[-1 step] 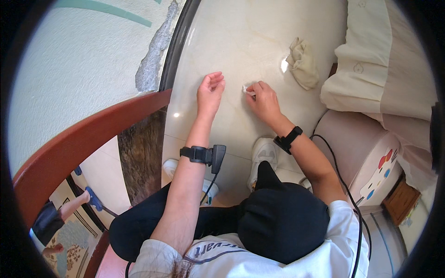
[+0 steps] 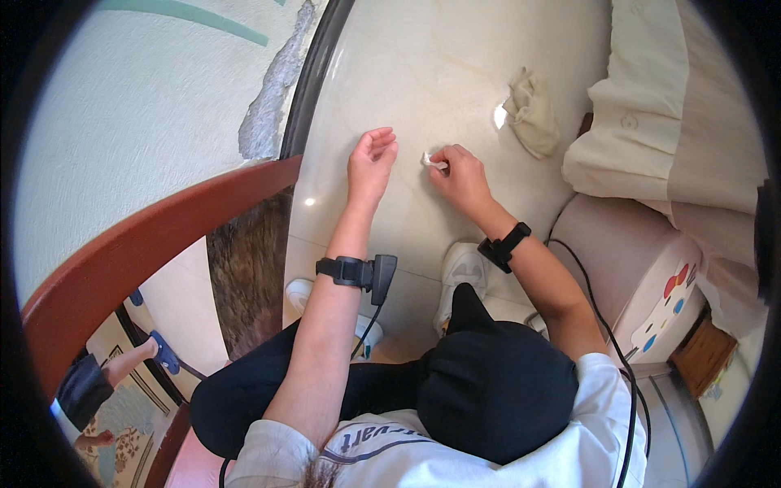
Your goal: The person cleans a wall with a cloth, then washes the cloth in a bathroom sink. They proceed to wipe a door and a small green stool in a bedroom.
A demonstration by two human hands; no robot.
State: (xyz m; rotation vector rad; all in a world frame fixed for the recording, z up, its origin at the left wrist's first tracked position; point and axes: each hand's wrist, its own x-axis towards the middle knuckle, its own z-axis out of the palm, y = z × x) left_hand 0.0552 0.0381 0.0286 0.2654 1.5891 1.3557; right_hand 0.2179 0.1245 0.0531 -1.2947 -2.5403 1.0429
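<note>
My right hand (image 2: 464,180) is closed in a pinch on a small crumpled white tissue (image 2: 433,161), low over the glossy cream tiled floor (image 2: 423,73). Whether the tissue touches the tiles, I cannot tell. To its left my left hand (image 2: 372,165) is held palm inward, fingers loosely curled and slightly apart, with nothing seen in it. Beyond my right hand a crumpled beige cloth (image 2: 532,114) lies on the floor.
A pale fabric skirt (image 2: 639,114) hangs at the right, above a rounded pink box (image 2: 618,244) with a cartoon face. A black cable (image 2: 598,301) runs by my right arm. On the left are a chipped wall (image 2: 272,106) and a reddish-brown rail (image 2: 163,215). Another person's leg (image 2: 130,363) shows at lower left.
My right hand has shifted very slightly left with the tissue, and more of the tissue shows. My left hand has barely moved to the right.
</note>
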